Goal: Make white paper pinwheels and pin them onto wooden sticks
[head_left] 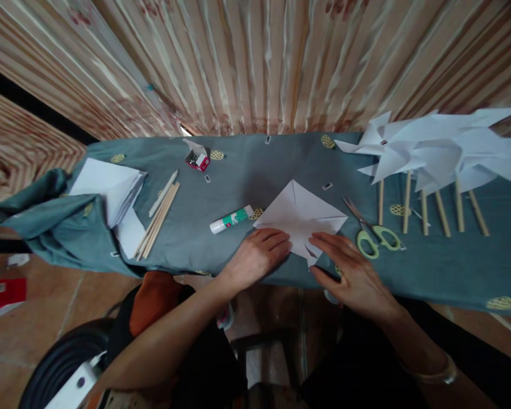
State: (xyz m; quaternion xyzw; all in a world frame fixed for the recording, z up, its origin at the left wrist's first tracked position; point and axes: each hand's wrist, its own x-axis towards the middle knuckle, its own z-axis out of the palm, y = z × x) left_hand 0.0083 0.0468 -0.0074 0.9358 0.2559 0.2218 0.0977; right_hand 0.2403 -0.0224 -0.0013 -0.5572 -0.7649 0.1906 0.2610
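Note:
A square white sheet of paper lies cornerwise on the cloth in front of me, with cuts or creases running in from its corners. Over its near left edge rests my left hand, open, its fingers lying flat on the sheet. My right hand touches the near right side, open, with the thumb apart from the fingers beside the near corner, where a slit gapes. Scissors with light green handles lie slightly spread just right of the sheet. Left of it is a green and white glue stick.
Several white paper pinwheels on wooden sticks lie at the right. A small red box stands open at the back. Wooden sticks, a white pen and stacked white paper are at the left. The grey-green cloth is bunched at the left end.

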